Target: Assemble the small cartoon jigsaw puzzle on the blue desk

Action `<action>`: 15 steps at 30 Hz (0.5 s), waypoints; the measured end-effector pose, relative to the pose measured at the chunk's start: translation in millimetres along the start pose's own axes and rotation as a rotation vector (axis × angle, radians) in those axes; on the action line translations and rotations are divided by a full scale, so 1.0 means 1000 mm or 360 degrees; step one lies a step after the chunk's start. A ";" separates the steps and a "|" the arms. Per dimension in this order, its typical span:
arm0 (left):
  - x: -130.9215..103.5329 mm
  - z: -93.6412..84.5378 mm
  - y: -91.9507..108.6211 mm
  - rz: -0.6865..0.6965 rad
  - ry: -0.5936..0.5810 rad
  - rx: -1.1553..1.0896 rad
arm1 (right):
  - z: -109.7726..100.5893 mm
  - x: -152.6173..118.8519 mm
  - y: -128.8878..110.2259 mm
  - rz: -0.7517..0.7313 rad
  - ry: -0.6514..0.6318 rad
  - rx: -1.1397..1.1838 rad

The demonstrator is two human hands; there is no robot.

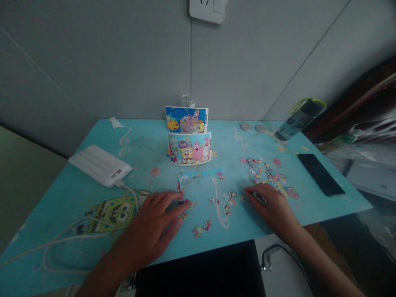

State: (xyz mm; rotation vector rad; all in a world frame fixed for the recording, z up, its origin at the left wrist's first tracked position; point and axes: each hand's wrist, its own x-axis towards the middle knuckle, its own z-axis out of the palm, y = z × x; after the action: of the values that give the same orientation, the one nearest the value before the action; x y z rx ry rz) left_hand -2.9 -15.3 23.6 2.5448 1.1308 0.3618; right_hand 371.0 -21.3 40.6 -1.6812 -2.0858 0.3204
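A partly joined jigsaw puzzle (200, 173) lies on the table, a strip of its top edge and part of its left side showing. My left hand (157, 220) rests flat with fingers spread, fingertips touching pieces at the lower end of that left side. My right hand (272, 202) is closed in a pinch, its fingertips low over the table beside a loose piece (242, 198); whatever it may hold is hidden. Left of it lies a cluster of loose pieces (230, 200). Two more pieces (201, 228) lie closer to the front edge.
Behind the puzzle stand two picture cards (190, 148) and a clear jar (189, 123). A heap of pieces (255, 169), a phone (321, 174) and a bottle (300, 119) are on the right. At left, a white power bank (100, 165) trails a cable (62, 239).
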 end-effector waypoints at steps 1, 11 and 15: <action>0.000 0.000 0.000 -0.0002 0.0000 0.0006 | 0.000 0.001 -0.001 -0.0009 -0.0016 0.0007; 0.001 -0.001 0.001 0.0009 0.0026 0.0031 | 0.006 0.017 -0.018 -0.0075 -0.0253 0.0036; 0.002 -0.002 0.001 0.0012 0.0020 0.0022 | 0.009 0.023 -0.015 -0.0147 -0.0298 0.0024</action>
State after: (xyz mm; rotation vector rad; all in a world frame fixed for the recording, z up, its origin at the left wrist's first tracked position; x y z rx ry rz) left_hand -1.2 -14.3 26.0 2.5632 1.1323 0.3737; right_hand 350.3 -1.2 43.6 -1.5936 -2.2813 0.4789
